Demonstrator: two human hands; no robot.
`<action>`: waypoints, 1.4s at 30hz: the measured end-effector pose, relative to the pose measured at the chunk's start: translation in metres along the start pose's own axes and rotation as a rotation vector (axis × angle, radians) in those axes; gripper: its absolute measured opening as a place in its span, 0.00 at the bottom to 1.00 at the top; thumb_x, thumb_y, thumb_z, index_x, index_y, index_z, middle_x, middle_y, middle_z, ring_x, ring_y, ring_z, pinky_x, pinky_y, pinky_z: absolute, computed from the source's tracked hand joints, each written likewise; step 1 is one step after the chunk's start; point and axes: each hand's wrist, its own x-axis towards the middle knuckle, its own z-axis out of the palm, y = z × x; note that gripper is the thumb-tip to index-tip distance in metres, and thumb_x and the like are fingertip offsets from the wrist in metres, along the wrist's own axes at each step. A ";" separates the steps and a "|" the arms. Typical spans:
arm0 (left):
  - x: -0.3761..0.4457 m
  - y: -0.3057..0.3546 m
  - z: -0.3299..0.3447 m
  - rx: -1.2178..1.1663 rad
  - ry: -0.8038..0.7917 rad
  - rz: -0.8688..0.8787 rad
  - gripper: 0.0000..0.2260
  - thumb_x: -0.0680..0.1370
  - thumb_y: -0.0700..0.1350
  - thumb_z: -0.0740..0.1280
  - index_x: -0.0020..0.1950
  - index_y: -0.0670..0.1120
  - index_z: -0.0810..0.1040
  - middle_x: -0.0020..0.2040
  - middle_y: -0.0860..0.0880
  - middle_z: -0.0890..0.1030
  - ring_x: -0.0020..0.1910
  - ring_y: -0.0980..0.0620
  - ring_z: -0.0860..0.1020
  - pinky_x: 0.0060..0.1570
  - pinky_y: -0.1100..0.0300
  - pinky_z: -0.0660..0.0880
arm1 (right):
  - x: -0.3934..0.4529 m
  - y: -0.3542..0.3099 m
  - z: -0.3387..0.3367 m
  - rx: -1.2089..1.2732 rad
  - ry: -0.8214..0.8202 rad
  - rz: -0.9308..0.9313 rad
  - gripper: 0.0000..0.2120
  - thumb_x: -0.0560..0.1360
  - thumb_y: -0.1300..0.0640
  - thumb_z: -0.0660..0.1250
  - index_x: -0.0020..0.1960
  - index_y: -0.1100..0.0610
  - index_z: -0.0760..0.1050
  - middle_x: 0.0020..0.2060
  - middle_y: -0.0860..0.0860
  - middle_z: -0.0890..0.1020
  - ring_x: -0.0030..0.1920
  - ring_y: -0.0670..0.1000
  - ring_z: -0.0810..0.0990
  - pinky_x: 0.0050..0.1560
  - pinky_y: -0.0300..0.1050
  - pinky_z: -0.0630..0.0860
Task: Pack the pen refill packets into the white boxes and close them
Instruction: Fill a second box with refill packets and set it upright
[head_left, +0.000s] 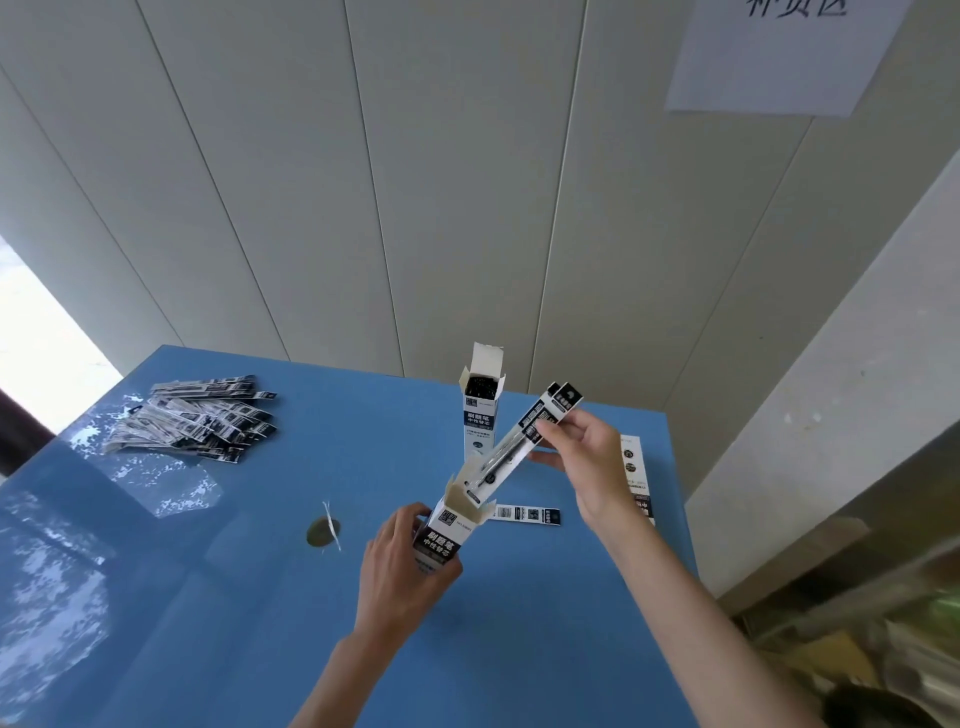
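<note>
The left hand (402, 564) gripped an open white box (441, 535) above the table (260, 597). The right hand (582, 457) pinched refill packets (524, 436) near their top, lower ends inside the box. Light, slippery, flexible; best held near the header.

refill packets (524, 434) entering open box (447, 525)

A blue table (218, 597) is filling the lower half of the view, its glossy top catching pale reflections along the left side. A round hole (322, 533) is sitting near its middle, with a thin white strip (331, 524) lying across it. Behind, a grey panelled wall (363, 182) is rising, with a paper sign (779, 57) hanging at upper right. Blurred clutter (857, 623) is showing at lower right.
</note>
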 end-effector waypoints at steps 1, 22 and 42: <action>0.000 0.001 0.001 -0.003 0.003 0.007 0.23 0.63 0.55 0.73 0.56 0.59 0.71 0.47 0.62 0.76 0.45 0.56 0.76 0.46 0.52 0.76 | -0.001 0.003 0.002 -0.015 -0.004 -0.001 0.04 0.78 0.66 0.67 0.51 0.63 0.81 0.45 0.57 0.87 0.47 0.58 0.86 0.47 0.52 0.84; 0.001 -0.005 -0.012 0.008 0.042 -0.063 0.21 0.65 0.53 0.74 0.54 0.60 0.70 0.46 0.61 0.77 0.44 0.56 0.77 0.40 0.58 0.74 | 0.026 0.093 -0.021 -0.923 -0.187 -0.050 0.08 0.78 0.56 0.69 0.56 0.54 0.81 0.51 0.46 0.84 0.54 0.46 0.80 0.59 0.44 0.76; 0.004 -0.020 -0.024 0.047 0.036 -0.098 0.22 0.65 0.52 0.75 0.55 0.58 0.70 0.46 0.61 0.77 0.43 0.57 0.77 0.38 0.59 0.74 | 0.031 0.130 -0.027 -0.928 -0.109 0.183 0.08 0.69 0.58 0.76 0.39 0.51 0.78 0.36 0.45 0.82 0.39 0.49 0.80 0.37 0.41 0.73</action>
